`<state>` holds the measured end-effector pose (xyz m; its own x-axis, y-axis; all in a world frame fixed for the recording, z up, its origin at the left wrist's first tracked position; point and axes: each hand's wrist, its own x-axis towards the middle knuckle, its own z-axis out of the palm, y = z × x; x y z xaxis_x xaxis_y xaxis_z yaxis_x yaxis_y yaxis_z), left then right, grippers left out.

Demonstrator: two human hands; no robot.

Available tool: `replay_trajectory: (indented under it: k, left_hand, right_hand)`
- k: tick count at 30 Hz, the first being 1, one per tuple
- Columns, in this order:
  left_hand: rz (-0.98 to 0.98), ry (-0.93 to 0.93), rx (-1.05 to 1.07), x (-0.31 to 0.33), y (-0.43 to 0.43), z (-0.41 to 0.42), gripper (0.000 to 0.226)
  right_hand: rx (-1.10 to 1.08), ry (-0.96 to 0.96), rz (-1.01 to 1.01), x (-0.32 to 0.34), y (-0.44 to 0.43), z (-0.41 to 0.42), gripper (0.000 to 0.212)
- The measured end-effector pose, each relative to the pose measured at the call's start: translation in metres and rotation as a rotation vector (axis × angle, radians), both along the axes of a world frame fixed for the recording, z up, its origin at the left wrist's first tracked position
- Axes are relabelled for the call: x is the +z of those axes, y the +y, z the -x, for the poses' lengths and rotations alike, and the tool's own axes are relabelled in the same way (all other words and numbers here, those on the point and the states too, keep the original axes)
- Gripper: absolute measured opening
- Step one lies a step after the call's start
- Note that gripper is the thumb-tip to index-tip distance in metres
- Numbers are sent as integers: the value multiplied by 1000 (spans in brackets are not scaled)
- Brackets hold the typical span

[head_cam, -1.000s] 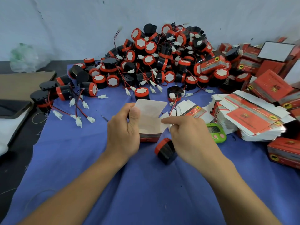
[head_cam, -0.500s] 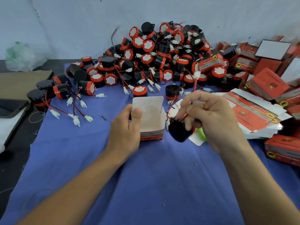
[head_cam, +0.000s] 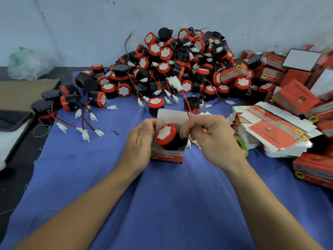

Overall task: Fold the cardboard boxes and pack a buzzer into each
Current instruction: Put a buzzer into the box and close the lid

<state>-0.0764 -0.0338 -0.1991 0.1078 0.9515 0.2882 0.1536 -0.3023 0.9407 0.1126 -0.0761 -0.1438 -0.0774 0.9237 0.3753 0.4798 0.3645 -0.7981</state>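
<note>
box (head_cam: 167,155): stands open-topped, flap up.
left hand (head_cam: 139,141): fingers grip box's left wall; brace firmly.
right hand (head_cam: 207,136): fingers pinch buzzer (head_cam: 165,134), tilted, half inside box mouth.
next: straighten, seat it, tuck trailing wire (head_cam: 186,102) in.

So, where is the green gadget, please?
Head view, right of centre: the green gadget lies on the cloth, partly behind the right hand, beside the flat cartons.
</note>
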Motion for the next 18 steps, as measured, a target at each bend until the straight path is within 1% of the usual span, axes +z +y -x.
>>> replay_trajectory:
  k: [2,4,7,9,11,12,14,16,17,18]
  left_hand:
    - [-33,53,-65,-2,0,-1,49]
    - [-51,91,-95,-2,-1,-3,47]
    - [-55,135,-53,1,-4,-4,32]
    - [-41,179,-49,2,-5,-3,22]
    - [-19,189,-63,2,-4,-3,17]
    - [-5,191,-73,2,-4,-2,18]
    - [5,223,-87,0,-3,-1,30]
    - [10,268,-78,-2,-2,-1,43]
    - [24,269,-61,-2,-1,-1,47]
    - [45,257,-39,-3,-1,-2,47]
  right_hand:
    - [-117,-204,-9,-3,-2,4,38]
    - [-228,-354,-4,0,-6,14,34]
    - [-451,-777,58,8,-16,24,24]
    - [-513,-914,138,11,-21,30,26]
    - [-516,-990,151,9,-21,37,28]
    - [-515,-1008,143,7,-20,39,34]
    - [-492,-1020,92,5,-18,41,41]
    - [-396,-1034,36,-2,-16,38,34]
    - [-332,-983,30,-5,-15,35,27]
    - [-286,-855,47,-7,-15,31,23]
